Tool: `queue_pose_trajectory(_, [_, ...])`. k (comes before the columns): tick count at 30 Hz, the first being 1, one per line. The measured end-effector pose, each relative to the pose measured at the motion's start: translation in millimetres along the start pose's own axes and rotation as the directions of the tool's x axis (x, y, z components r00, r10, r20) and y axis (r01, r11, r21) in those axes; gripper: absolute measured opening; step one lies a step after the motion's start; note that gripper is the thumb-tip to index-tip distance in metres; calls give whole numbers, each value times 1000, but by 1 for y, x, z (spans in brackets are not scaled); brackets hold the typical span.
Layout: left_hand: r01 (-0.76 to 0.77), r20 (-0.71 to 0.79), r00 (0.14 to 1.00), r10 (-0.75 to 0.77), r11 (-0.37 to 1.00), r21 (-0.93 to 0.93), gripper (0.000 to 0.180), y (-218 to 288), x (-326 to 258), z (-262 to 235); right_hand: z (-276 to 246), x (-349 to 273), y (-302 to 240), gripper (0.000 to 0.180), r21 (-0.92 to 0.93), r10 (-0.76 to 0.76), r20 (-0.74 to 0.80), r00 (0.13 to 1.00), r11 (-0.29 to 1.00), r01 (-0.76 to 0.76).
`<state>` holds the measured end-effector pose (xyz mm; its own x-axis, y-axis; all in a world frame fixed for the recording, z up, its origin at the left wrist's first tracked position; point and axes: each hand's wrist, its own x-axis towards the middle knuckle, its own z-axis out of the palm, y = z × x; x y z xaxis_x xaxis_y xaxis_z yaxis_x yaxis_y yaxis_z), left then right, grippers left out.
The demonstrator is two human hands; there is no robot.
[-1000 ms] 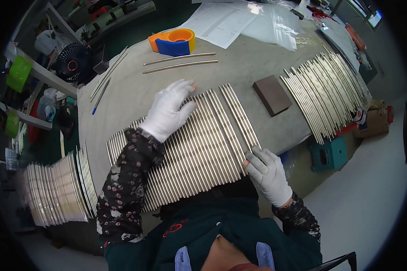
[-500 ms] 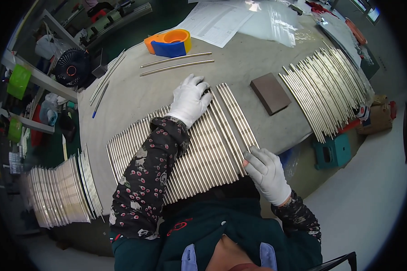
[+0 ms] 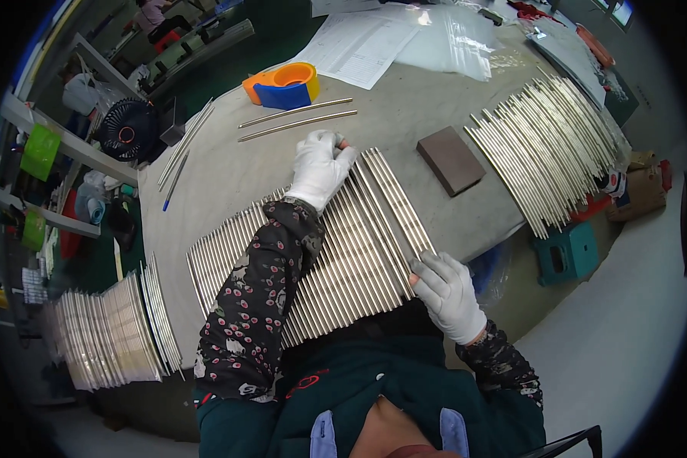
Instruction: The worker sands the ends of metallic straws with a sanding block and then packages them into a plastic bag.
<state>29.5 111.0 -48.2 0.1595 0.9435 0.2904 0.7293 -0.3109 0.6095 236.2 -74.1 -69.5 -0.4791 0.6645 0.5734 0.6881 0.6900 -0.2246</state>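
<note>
A row of slim silvery metal rods (image 3: 336, 282) lies side by side on the table in front of me. My left hand (image 3: 318, 169), in a white glove, reaches over the row with its fingers closed at the far end of a metal rod near the row's right edge. My white-gloved right hand (image 3: 450, 298) is at the near end of the same part, its fingers bent together around a rod's tip. A narrow group of several rods (image 3: 398, 200) lies just right of the row, slightly apart from it.
A brown block (image 3: 450, 160) sits right of the row, before a large pile of rods (image 3: 549, 149). An orange-and-blue tape dispenser (image 3: 284, 85) stands behind two loose rods (image 3: 298, 125). Bundled rods (image 3: 107, 332) are at the left edge, a pen (image 3: 175, 182) farther back.
My left hand's fingers have drawn together and curled at the rod's far end. My right hand stays at the near ends. The whole view has shifted slightly.
</note>
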Motion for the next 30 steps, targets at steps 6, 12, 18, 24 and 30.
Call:
queue_pose_trajectory(6, [415, 310, 910, -277, 634, -653, 29, 36, -11, -16, 4, -1, 5, 19, 63, 3, -16, 1000, 998, -2])
queue_pose_trajectory(12, [455, 346, 887, -307, 447, -770, 22, 36, -21, -14, -20, 13, 8, 33, 95, -38, -29, 999, 995, 41])
queue_pose_trajectory(18, [398, 288, 913, -288, 482, -780, 17, 39, -25, -19, -27, 66, 59, 54, -157, 236, -204, 950, 950, -270])
queue_pose_trajectory(24, [397, 287, 913, -289, 474, -786, 17, 37, -26, -17, 7, 88, 104, 63, -539, 483, -135, 865, 697, -473])
queue_pose_trajectory(30, [407, 277, 905, -324, 461, -788, 17, 35, -29, -16, -16, 83, 29, 55, -166, 465, -104, 879, 864, -476])
